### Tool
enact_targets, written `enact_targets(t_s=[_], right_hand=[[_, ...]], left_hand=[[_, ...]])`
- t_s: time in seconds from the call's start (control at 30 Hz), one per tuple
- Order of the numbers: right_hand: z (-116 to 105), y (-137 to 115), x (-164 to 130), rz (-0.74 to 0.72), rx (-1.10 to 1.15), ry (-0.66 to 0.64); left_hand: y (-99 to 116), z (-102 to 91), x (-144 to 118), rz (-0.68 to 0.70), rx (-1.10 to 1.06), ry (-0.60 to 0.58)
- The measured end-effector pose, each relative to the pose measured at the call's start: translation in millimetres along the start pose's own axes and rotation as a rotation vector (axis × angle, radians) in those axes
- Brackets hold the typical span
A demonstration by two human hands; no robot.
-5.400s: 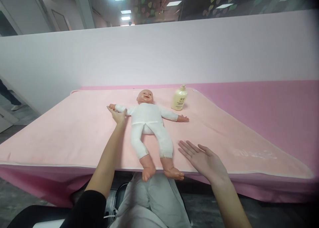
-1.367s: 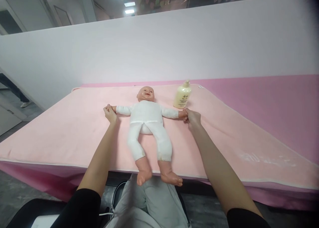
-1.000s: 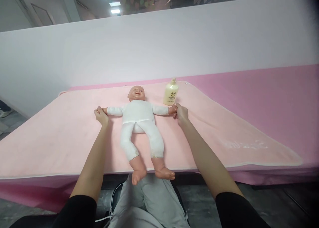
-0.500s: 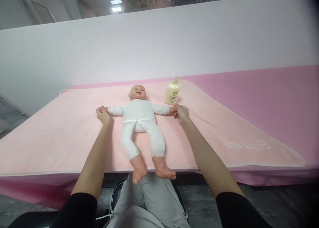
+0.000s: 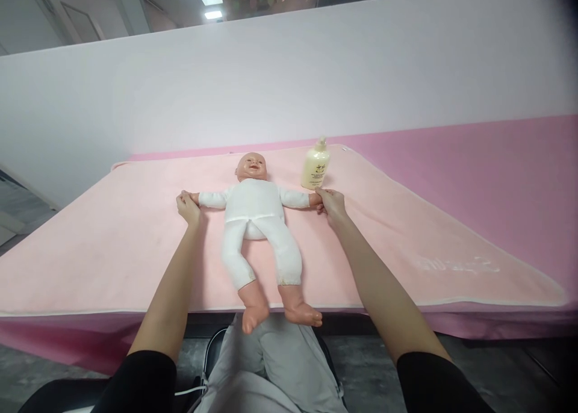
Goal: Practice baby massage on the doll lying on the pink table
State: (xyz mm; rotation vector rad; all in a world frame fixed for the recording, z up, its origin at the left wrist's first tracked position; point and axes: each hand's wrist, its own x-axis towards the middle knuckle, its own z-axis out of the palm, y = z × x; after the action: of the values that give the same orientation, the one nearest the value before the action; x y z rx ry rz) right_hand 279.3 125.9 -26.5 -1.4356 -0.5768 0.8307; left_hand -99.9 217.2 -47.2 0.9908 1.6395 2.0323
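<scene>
One doll (image 5: 257, 217) lies face-up on the pink counter (image 5: 112, 250), arms spread. Left grip (image 5: 188, 205) clasps its nine-o'clock hand, right grip (image 5: 332, 202) its three-o'clock hand. One lotion bottle (image 5: 315, 169) stands at one o'clock.

Bright even indoor light from ceiling panels (image 5: 212, 0) overhead, soft faint shadows, no glare, wide-angle bending at edges, dark vignette top right corner, mostly sharp focus

A long table (image 5: 497, 178) covered in deep pink cloth carries a lighter pink blanket (image 5: 112, 238) spread flat across it. On the blanket lie a baby doll (image 5: 257, 220) on its back, arms spread, feet past the near edge, and an upright cream pump bottle (image 5: 315, 167) near the doll's arm.
</scene>
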Motion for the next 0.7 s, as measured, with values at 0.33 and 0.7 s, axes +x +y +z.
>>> enact_targets(t_s=[0.33,0.7], right_hand=[[0,4,7,0.021,-0.041,0.019],[-1,11,12,-0.029,-0.013,0.036]], left_hand=[[-2,-3.1,-1,0.000,0.060,-0.006],[7,-5.6,-8,0.032,0.175,0.114]])
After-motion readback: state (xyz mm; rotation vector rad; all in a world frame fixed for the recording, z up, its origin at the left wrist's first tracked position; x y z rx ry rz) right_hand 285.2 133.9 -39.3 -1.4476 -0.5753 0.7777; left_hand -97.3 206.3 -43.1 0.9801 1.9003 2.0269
